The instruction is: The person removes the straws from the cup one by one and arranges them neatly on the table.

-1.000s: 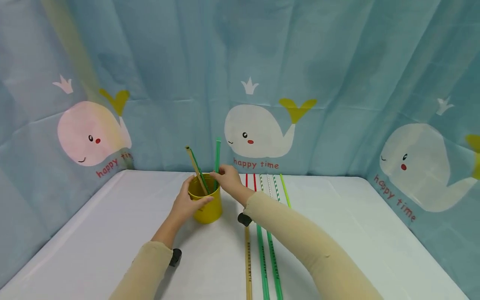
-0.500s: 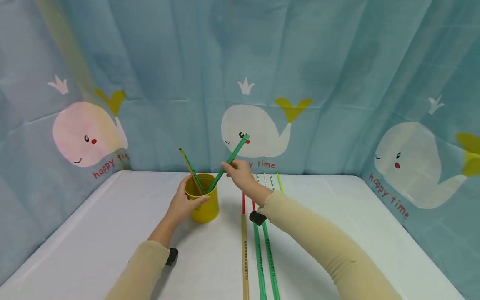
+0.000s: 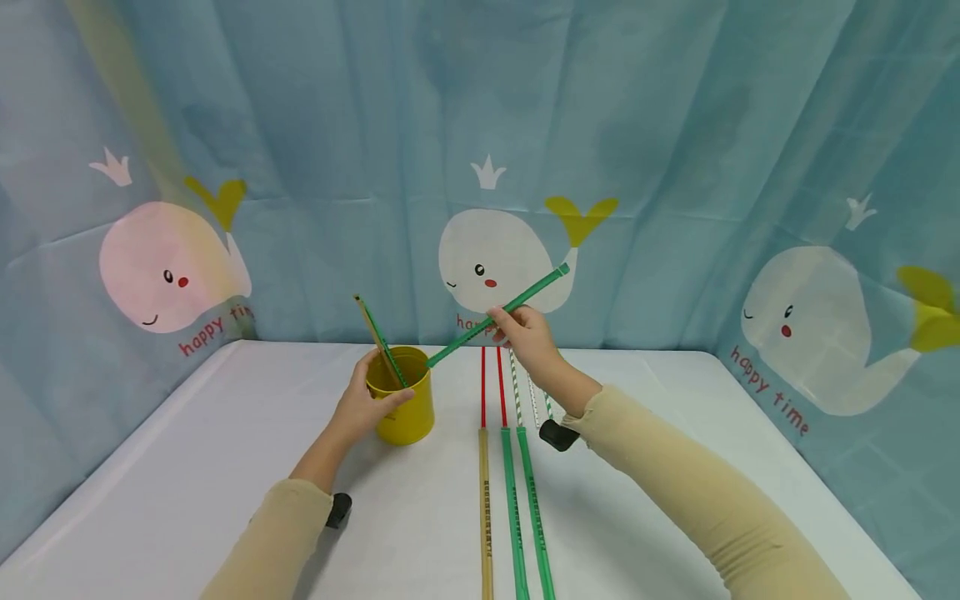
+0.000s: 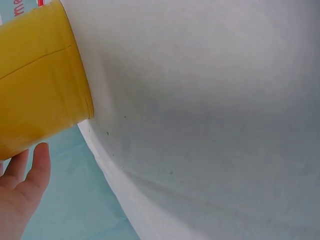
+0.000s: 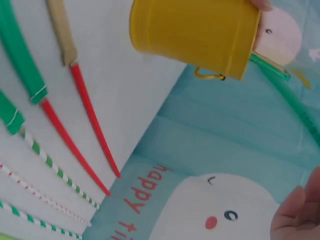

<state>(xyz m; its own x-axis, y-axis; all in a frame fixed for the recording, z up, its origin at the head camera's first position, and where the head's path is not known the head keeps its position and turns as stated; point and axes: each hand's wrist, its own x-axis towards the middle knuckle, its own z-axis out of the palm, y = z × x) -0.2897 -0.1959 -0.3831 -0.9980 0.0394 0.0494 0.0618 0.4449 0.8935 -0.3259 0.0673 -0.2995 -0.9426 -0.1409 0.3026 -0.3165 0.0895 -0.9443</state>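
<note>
My left hand (image 3: 360,408) grips the side of a small yellow bucket (image 3: 406,418), thumb at the near rim. In the left wrist view its fingers (image 4: 37,170) lie along the bucket's wall. Inside the bucket lean a tan and a green wrapped stick (image 3: 374,330). To the right, my right hand (image 3: 531,340) pinches another green wrapped stick (image 3: 538,287) between thumb and fingers. This stick slants up to the right, with its lower end just beside the bucket's rim. In the right wrist view, the green stick (image 5: 296,106) runs past the bucket's mouth.
On the white table, one tan wrapped stick (image 3: 486,517) and two green wrapped sticks (image 3: 515,517) lie lengthwise. Beyond them lie red straws (image 3: 483,387) and striped paper straws (image 3: 515,383). A blue whale-print curtain (image 3: 360,167) hangs behind.
My right hand has drawn the green stick up out of the bucket and moved right, tilting it from upright to slanted. The left hand keeps its grip on the bucket.
</note>
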